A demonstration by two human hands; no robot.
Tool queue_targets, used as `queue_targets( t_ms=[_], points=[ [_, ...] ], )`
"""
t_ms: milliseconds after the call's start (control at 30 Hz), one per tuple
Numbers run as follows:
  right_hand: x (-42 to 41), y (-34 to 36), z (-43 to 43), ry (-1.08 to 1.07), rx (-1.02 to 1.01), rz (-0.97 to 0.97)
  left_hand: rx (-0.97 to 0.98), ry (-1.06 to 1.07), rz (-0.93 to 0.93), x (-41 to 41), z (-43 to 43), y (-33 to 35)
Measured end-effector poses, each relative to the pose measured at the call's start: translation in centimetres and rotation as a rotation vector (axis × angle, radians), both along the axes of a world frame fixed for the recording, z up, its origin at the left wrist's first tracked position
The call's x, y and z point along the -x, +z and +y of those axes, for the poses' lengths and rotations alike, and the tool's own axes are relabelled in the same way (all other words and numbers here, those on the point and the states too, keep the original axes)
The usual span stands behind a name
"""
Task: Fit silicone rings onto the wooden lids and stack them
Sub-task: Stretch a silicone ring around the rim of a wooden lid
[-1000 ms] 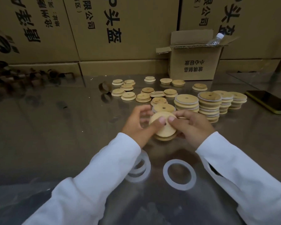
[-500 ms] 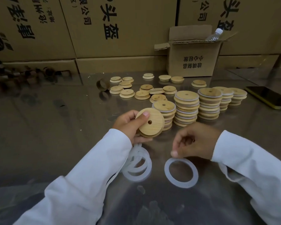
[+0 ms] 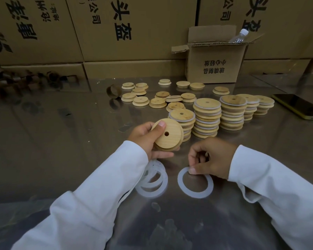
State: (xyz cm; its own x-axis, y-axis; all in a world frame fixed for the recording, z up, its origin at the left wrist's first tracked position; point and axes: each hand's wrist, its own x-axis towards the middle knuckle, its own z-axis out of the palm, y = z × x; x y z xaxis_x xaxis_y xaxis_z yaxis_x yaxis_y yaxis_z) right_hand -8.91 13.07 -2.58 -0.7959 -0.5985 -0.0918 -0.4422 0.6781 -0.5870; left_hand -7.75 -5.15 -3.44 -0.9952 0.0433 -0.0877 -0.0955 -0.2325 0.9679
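"While the left hand (image 3: 146, 136) is busy at centre frame, what does it have?"

"A lid (image 3: 167, 135). The thumb lies across the top face, the fingers (image 3: 163, 156) curl under it, and it is tilted so the face with the small hole shows. It is off the counter (image 3: 61, 159), in front of the nearest stack (image 3: 183, 123)."

"And below that wrist?"

"A small heap of spare rings (image 3: 152, 179), overlapping and partly under the sleeve. Nothing grips them."

"So which ring counts?"

"The single ring (image 3: 195, 182) at lower centre, flat on the counter, just right of the heap. Being round, it has no long axis to line up; only its flatness matters."

"Which hand is nearer?"

"The right hand (image 3: 213, 157), plainly. Its fingers are curled and pinch the ring's upper rim, with the thumb tip on the band. The rest of the ring spreads from the fingertips toward the bottom of the frame."

"Where must it go?"

"Up and to the left, I judge, to the lid, which hangs near, just above and left of it. Peeling a thin band off a smooth counter may need a firm nip."

"Further right?"

"Three more stacks (image 3: 231, 112) of ringed lids, with bare lids (image 3: 139, 95) scattered behind."
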Motion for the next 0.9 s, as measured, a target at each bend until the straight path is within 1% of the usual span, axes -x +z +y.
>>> queue_targets(
  t_ms=[133, 367, 433, 500, 533, 633, 700, 800, 900],
  points=[
    [0.2, 0.0, -0.1, 0.006, 0.007, -0.027, -0.017, 0.005, 0.019, 0.1, 0.0, -0.1],
    [-0.2, -0.3, -0.4, 0.010, -0.028, 0.063, -0.029, 0.007, 0.025, 0.1, 0.0, -0.1],
    [-0.3, -0.3, -0.5, 0.000, -0.007, 0.076, -0.031, 0.012, 0.031, 0.1, 0.0, -0.1],
    [-0.4, -0.3, -0.6, -0.021, 0.091, 0.076, -0.028, 0.022, 0.043, 0.1, 0.1, -0.1],
    [-0.5, -0.2, -0.7, -0.023, 0.177, 0.070, -0.023, 0.031, 0.051, 0.1, 0.2, -0.2],
    [-0.5, 0.2, -0.8, -0.023, 0.561, 0.022, -0.002, 0.061, 0.071, 0.1, 0.2, -0.2],
    [-0.3, 0.5, -0.8, -0.072, 0.764, -0.012, 0.004, 0.061, 0.048, 0.1, 0.2, -0.2],
    [0.0, 0.5, -0.9, -0.215, 0.911, -0.056, 0.002, 0.027, 0.007, 0.1, 0.4, 0.0],
    [0.2, 0.3, -1.1, -0.323, 0.971, -0.118, 0.073, -0.041, 0.077, -0.1, 0.6, -0.2]
  ],
)
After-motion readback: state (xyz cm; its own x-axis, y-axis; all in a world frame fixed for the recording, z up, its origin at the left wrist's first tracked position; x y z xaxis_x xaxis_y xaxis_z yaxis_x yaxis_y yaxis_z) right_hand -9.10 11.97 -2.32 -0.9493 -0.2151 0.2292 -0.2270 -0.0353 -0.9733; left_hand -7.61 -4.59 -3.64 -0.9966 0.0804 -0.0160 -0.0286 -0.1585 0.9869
